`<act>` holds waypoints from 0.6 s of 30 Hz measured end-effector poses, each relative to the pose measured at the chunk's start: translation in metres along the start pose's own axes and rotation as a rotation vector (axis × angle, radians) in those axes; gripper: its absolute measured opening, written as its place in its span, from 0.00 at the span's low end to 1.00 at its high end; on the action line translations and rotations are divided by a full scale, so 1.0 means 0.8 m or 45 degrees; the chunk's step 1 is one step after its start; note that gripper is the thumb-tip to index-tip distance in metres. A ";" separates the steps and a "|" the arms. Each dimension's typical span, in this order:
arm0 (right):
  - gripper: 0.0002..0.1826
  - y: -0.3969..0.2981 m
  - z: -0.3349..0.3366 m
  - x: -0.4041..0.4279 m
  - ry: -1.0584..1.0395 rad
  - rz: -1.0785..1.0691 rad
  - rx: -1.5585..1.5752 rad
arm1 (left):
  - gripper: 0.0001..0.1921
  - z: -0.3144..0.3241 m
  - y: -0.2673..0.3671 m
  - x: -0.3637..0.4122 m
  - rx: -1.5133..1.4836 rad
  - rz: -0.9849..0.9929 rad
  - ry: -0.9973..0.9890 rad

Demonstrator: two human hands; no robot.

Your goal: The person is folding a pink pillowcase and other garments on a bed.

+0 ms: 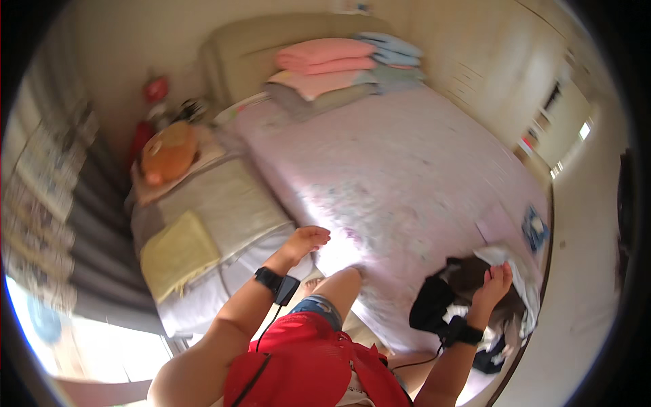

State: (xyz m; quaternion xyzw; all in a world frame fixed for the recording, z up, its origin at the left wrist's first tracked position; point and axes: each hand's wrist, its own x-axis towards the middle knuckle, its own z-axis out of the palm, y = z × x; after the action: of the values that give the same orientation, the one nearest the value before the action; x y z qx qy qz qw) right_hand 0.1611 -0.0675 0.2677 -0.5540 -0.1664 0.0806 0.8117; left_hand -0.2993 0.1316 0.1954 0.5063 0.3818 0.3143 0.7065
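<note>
My left hand (306, 241) is held over the near left edge of the bed, its fingers loosely curled and nothing seen in it. My right hand (494, 286) is over a heap of dark and white clothes (465, 282) at the bed's right end; its fingers are bent, and whether they touch or grip the cloth cannot be told. The bed has a pale pink floral sheet (386, 168). A small blue cloth item (535, 229) lies at the bed's right edge, beyond the heap.
Folded pink (325, 53) and blue bedding (391, 48) is stacked by the headboard (244, 56). To the left, a smaller bed holds an orange plush toy (170, 152) and a folded yellow cloth (178, 254). Grey curtains (109, 244) hang at far left; pale cabinets (473, 66) stand at right.
</note>
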 end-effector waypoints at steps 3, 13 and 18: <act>0.14 0.016 0.061 -0.033 -0.208 0.183 -0.001 | 0.16 -0.064 -0.021 -0.018 -0.039 -0.046 0.248; 0.10 0.046 0.169 -0.113 -0.564 0.397 -0.136 | 0.07 -0.327 -0.180 -0.132 -0.845 -0.108 1.133; 0.11 0.051 0.193 -0.137 -0.629 0.383 -0.201 | 0.10 -0.378 -0.215 -0.164 -1.182 -0.188 1.666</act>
State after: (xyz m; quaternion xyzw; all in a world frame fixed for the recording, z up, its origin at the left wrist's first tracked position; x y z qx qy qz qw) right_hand 0.0058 0.0481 0.2615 -0.5975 -0.2806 0.3192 0.6800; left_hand -0.6155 0.1167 0.0007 -0.1521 0.5811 0.6261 0.4971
